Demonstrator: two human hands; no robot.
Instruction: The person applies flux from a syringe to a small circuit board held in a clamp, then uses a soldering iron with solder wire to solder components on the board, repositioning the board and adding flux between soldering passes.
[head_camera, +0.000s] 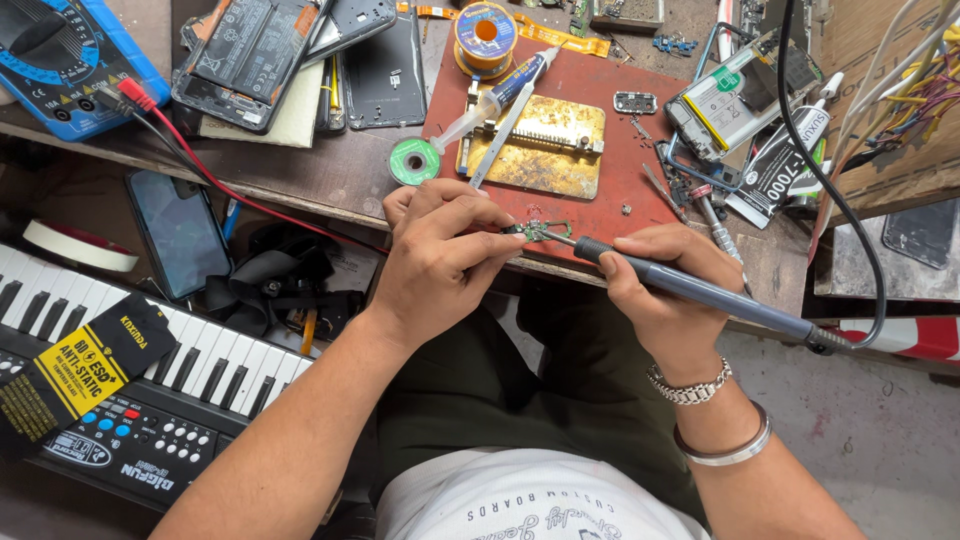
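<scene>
My left hand (440, 255) pinches a small green circuit board (541, 231) at the near edge of the red work mat (610, 190). My right hand (668, 285) grips a grey soldering iron (700, 291) like a pen, its thin tip touching the board from the right. The iron's black cord (845, 215) loops up to the right. Both hands hover over the bench's front edge, above my lap.
On the mat sit a brass board holder (535, 148), tweezers (497, 140), a syringe of paste (492, 100), a green solder spool (414, 161) and an orange tape roll (485, 33). Opened phones (250, 55), a blue multimeter (60, 60), a phone (180, 232) and a keyboard (150, 380) lie left.
</scene>
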